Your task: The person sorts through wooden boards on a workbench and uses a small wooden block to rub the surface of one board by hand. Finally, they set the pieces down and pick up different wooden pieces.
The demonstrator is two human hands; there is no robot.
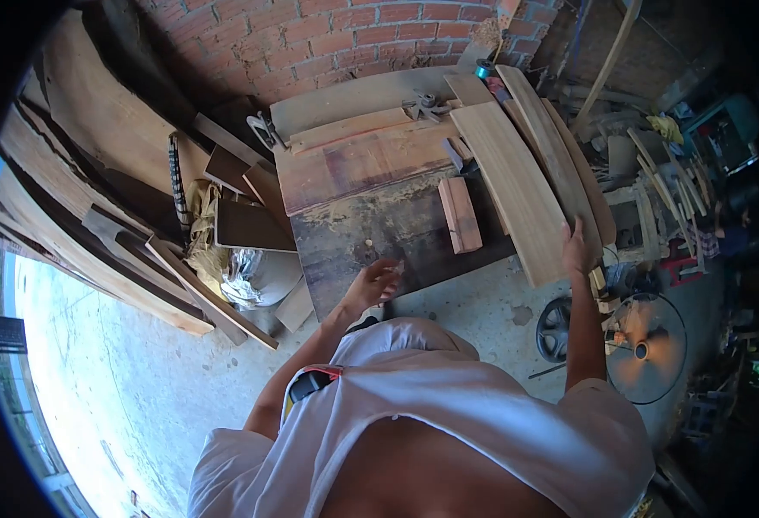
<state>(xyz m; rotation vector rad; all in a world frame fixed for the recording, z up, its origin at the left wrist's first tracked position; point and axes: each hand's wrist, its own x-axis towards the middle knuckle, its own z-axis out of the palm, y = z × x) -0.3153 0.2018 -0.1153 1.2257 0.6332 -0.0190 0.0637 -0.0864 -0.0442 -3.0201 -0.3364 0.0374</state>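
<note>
My left hand [374,284] hovers over the near edge of the dark, worn workbench [341,246], its fingers curled together. Something small and pale seems to show at its fingertips, too blurred to name. At the right, my right hand [575,250] grips the near right edge of a wide, pale wooden board [513,186], which overhangs the bench's near edge. A long narrow plank [556,142] lies along that board's right side, close to my right fingers. Between my hands, a reddish wood block [459,216] rests on the bench.
Metal clamps [425,107] and a C-clamp [264,131] sit toward the back of the bench. Big slabs [107,112] lean at the left. Beside my right arm stand a spinning fan [642,350] and a black wheel-like base [555,330]. A brick wall [310,43] rises behind.
</note>
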